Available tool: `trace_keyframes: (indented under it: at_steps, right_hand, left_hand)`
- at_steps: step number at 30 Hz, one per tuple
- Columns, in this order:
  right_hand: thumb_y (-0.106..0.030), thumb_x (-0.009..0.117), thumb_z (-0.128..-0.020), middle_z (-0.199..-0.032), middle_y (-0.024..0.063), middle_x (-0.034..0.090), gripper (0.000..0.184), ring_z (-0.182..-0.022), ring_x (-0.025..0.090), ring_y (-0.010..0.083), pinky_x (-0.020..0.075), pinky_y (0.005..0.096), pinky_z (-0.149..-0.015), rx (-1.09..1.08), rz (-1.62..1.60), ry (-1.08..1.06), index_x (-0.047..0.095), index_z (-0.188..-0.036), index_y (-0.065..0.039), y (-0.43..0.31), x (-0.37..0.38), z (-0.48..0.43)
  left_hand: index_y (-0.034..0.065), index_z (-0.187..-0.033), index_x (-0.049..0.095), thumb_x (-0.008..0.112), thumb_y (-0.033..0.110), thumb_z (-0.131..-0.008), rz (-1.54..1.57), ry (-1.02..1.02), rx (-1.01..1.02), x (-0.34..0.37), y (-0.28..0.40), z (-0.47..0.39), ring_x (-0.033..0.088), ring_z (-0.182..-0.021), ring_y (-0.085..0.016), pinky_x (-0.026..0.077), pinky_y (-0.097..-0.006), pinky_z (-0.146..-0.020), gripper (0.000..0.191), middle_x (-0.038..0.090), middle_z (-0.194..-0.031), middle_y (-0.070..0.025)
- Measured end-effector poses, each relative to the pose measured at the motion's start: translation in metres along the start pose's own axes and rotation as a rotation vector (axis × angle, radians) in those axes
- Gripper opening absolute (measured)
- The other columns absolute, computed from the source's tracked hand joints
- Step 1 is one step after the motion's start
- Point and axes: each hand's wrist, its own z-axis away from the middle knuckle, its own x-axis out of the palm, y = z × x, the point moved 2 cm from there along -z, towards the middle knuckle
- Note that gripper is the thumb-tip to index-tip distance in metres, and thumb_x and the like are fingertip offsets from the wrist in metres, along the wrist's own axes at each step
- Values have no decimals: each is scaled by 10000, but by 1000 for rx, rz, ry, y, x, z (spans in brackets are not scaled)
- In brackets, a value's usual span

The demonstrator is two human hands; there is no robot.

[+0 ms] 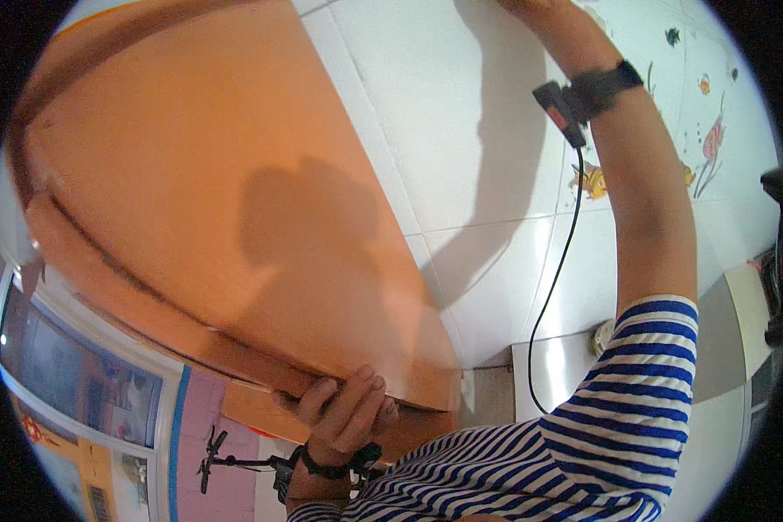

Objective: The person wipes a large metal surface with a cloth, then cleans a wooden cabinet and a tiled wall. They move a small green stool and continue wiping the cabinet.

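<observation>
My left hand, with a black strap round its wrist, curls its fingers over the raised edge of a large orange panel, which looks like a wooden door or cabinet side. Beyond the top rim lies nearly all of my right hand; only its heel shows, so what it touches is hidden. A black strap on the right forearm carries a small dark device, from which a black cable hangs towards the striped shirt. Shadows fall across the panel and the tiles.
A white tiled wall with fish stickers stands beside the panel. A window and a pink wall are at the lower left, near handlebars, apparently of a bike or scooter. Dark objects stand at the right rim.
</observation>
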Motion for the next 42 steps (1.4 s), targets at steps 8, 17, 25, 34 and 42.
trace_keyframes:
  at_steps: [8, 17, 25, 34, 42]
  right_hand:
    - [-166, 757, -1033, -1728, 74, 620, 587, -1491, 583, 320, 447, 553, -1143, 0, -52, 65, 694, -1616, -204, 2, 19, 211]
    - [-62, 719, -1041, -1792, 159, 528, 594, -1600, 483, 411, 450, 609, -1228, 204, -78, -376, 658, -1627, -143, -45, -32, 509]
    - [24, 684, -1037, -1755, 367, 467, 661, -1612, 464, 565, 329, 691, -1336, 661, -115, -87, 527, -1678, 53, -105, 12, 467]
    - [-191, 691, -1067, -1823, 107, 517, 590, -1648, 490, 324, 342, 586, -1350, -184, -574, -367, 641, -1650, -112, -212, 3, 434]
    - [-121, 735, -1034, -1755, 165, 570, 532, -1583, 522, 431, 343, 689, -1319, -27, -348, -349, 714, -1565, -113, -51, -1, 444]
  left_hand:
    - [185, -1121, 730, 597, 421, -1176, 79, 91, 10, 3, 5, 2, 567, -1498, -376, 112, -829, -1394, 276, 811, -1249, -51]
    - [138, -1099, 728, 588, 377, -1186, 72, 77, 48, -1, 5, -15, 677, -1389, -350, 305, -738, -1364, 290, 840, -1176, -96]
    - [115, -1105, 747, 595, 393, -1191, 76, 83, 57, 2, 1, -11, 785, -1184, -302, 478, -608, -1264, 328, 857, -1128, -107]
    - [149, -1084, 722, 577, 402, -1174, 60, 59, 97, -2, -6, -2, 559, -1514, -364, 257, -736, -1399, 305, 825, -1217, -70]
    - [136, -1129, 664, 489, 363, -1193, -52, 64, 115, 10, -2, 6, 560, -1538, -353, 194, -798, -1411, 293, 786, -1215, -87]
